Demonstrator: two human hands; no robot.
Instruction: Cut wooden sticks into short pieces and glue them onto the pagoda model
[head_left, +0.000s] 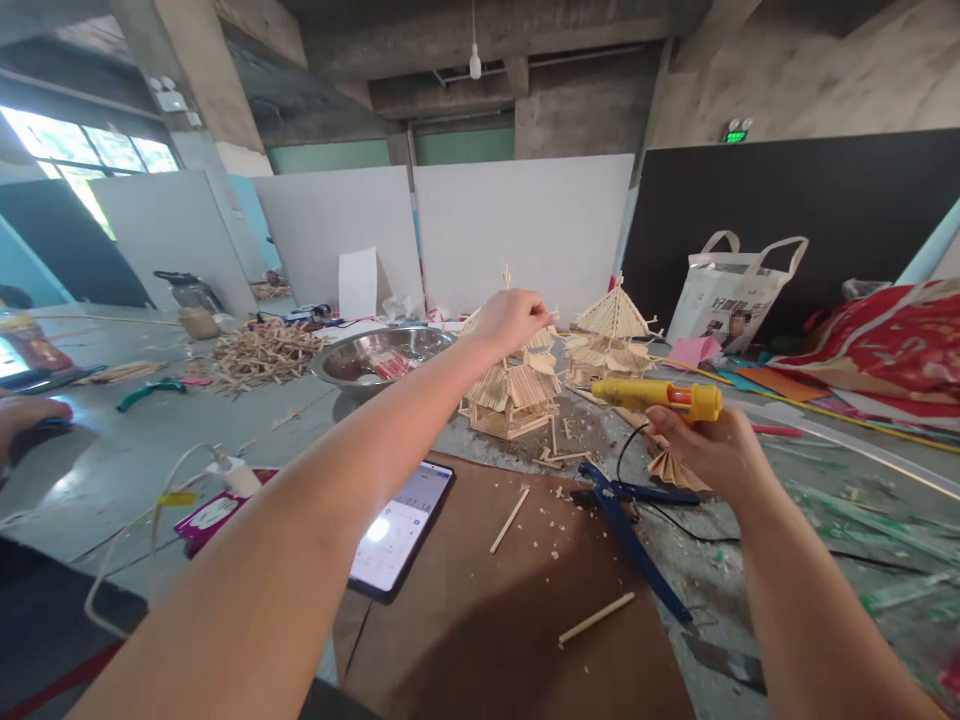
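Glue gun (645, 394) fills curled right hand (709, 450); left hand (510, 320) pinches by stick tower (511, 392).

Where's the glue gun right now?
Head view, right of centre: the yellow glue gun is in the right hand, above the blue pliers in the picture.

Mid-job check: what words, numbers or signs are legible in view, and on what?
"07" and "18": lit screen of the dark-edged rectangular smartphone; its other text is too small.
"好": first character on the white carrier bag with looped handles; the rest is blurred.
Perhaps "EXIT": small green lit wall sign, too blurred to confirm.
Crumpled red printed bag: unreadable.
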